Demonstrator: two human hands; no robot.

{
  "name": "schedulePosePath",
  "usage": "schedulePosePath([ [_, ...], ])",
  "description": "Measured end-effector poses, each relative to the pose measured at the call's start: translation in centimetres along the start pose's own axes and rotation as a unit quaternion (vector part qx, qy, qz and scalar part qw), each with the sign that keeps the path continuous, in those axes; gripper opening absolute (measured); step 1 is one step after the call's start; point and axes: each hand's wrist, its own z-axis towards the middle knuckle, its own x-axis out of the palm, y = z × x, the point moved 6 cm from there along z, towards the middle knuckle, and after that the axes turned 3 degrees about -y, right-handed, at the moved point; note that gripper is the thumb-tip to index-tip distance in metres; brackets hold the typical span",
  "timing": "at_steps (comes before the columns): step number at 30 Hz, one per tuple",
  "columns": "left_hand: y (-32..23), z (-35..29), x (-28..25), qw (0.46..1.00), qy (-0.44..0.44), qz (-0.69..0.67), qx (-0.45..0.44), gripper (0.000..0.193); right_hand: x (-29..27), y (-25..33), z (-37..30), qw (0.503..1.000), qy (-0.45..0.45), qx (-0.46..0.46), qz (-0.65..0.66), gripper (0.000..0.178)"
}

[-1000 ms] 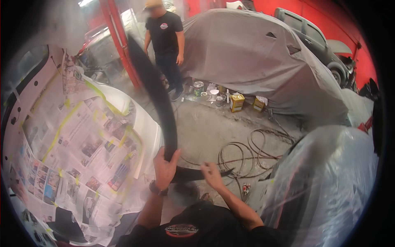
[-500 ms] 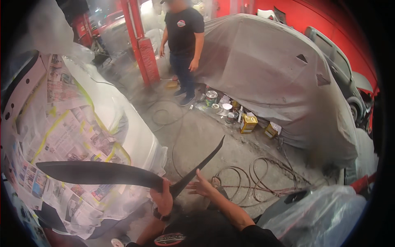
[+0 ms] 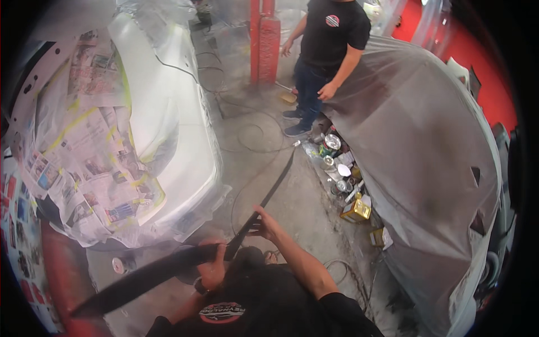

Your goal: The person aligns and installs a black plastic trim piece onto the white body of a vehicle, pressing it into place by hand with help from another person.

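My left hand (image 3: 211,271) grips the black trim (image 3: 160,271) near its bend and my right hand (image 3: 268,226) grasps its slimmer length before my torso (image 3: 269,300), so I should support both evenly, tips clear of the white panel (image 3: 193,140).

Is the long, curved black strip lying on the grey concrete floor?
No, the person's left hand grips the long, curved black strip, holding it above the grey concrete floor.
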Motion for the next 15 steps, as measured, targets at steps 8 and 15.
schedulePosePath([
  [8, 1.6, 3.2, 2.6, 0.99, -0.078, 0.107, -0.048, 0.017, 1.5, 12.9, 6.8, 0.981, -0.013, -0.05, -0.188, 0.09],
  [15, 7.5, 8.8, 8.9, 0.973, -0.162, 0.1, -0.13, 0.018, 1.4, 23.7, 16.8, 0.96, -0.012, -0.02, -0.278, 0.095],
])
